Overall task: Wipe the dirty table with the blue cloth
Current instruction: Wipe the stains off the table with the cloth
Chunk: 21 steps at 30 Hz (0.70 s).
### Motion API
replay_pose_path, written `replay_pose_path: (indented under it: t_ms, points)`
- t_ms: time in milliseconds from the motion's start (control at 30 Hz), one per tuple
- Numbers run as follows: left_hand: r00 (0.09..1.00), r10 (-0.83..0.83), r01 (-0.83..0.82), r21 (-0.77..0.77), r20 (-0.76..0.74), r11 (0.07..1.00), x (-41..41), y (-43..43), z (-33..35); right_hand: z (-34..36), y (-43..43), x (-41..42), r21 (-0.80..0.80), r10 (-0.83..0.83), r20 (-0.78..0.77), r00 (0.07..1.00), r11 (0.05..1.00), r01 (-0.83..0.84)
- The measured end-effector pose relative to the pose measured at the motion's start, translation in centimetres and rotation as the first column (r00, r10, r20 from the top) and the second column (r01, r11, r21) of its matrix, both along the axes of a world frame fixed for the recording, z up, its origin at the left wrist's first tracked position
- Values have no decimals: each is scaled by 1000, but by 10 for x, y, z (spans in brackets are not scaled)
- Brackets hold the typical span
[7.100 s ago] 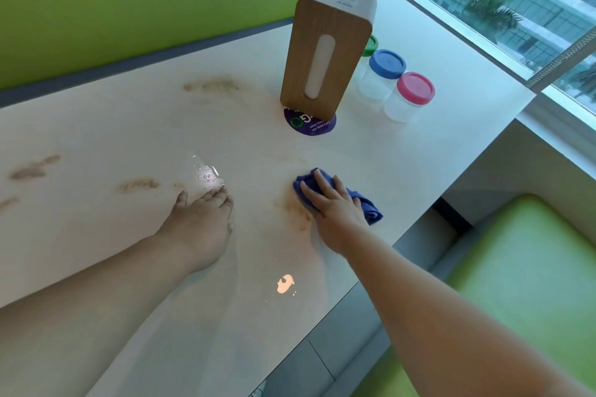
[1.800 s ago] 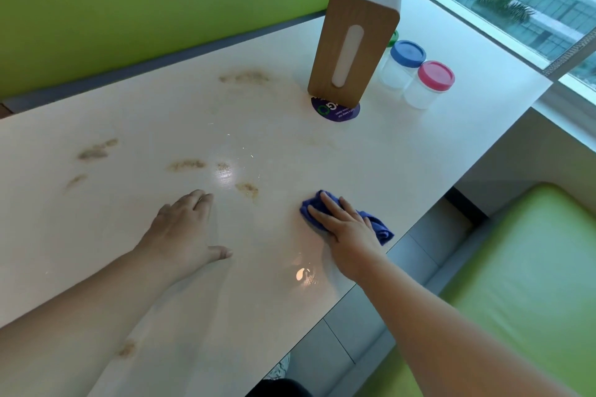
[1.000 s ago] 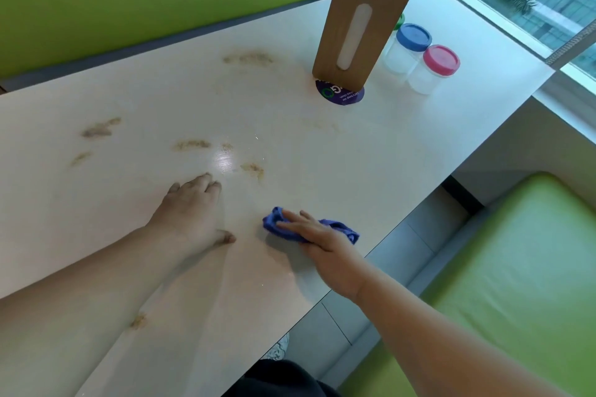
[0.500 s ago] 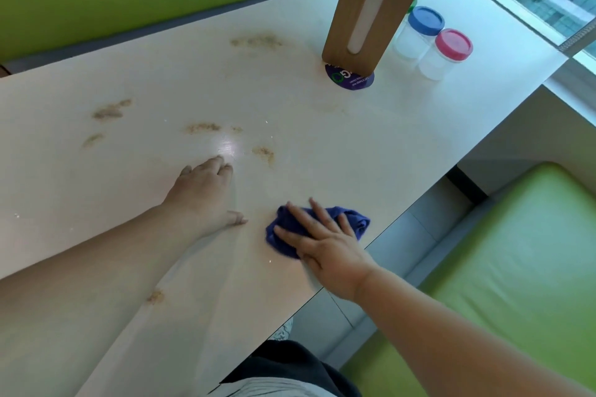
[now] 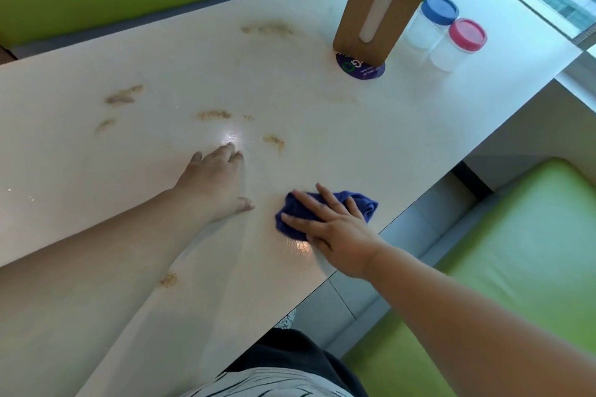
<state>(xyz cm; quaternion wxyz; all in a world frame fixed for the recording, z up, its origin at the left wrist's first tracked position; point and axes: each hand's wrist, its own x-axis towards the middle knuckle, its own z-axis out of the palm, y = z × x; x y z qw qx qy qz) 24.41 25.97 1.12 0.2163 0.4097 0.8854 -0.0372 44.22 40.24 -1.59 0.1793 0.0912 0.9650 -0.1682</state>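
The right hand [image 5: 335, 235] presses its flat, spread grip on the bunched blue cloth [image 5: 325, 211] near the desk [image 5: 403, 126] edge, nearest brown smear [image 5: 274, 142] lying ahead-left, beyond the flat, empty left hand [image 5: 214, 184].

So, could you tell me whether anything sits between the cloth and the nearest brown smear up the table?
Nothing visible does. Bare table lies between the blue cloth under the right hand and that smear; the left hand rests off to the side.
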Motion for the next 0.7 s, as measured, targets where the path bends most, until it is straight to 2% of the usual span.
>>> replay_pose_path:
  t_ms: [100,200,267,400,567,633,700]
  points:
    - [1000,-8,8,7,-11,1000,-1,1,-3,-2,-21,-22,-3,-38,1,999,999,38]
    - [1000,-14,14,10,-10,1000,-3,1,-5,-4,-36,-8,-31,121,-29,992,992,-122]
    - [1000,-18,18,5,-10,1000,-4,0,-4,-5,-25,11,-57,157,-39,987,986,-159]
    - [1000,-23,23,-10,-11,1000,-4,1,-2,-4,21,24,-35,-4,-41,999,999,2]
    - [1000,-9,9,0,-4,1000,-2,6,4,-4,42,-31,42,-200,-12,980,979,200]
    - [999,35,-35,20,11,999,-3,10,6,-6,30,-44,8,-182,-28,983,983,182]
    - [997,75,-75,41,8,996,-6,15,8,-7,24,-36,-21,-72,-61,996,997,71]
